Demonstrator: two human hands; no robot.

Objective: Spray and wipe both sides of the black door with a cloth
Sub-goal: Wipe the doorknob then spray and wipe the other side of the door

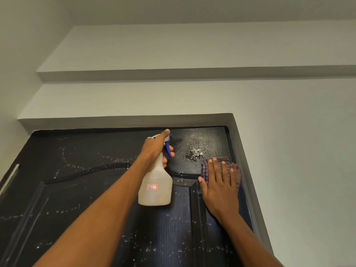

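The black panelled door (86,189) fills the lower part of the head view, dotted with water drops and a wet patch near its top right corner. My left hand (156,147) grips the neck of a white spray bottle (156,189) with a blue trigger, nozzle aimed at the wet patch. My right hand (219,184) presses flat, fingers straight, on a checked purple cloth (236,170) against the door's upper right edge, just below the wet patch.
A grey door frame (242,160) runs along the top and right of the door. White wall (298,151) lies to the right, and stepped white ledges (173,74) are overhead. A metal fitting (11,178) sits on the door's left edge.
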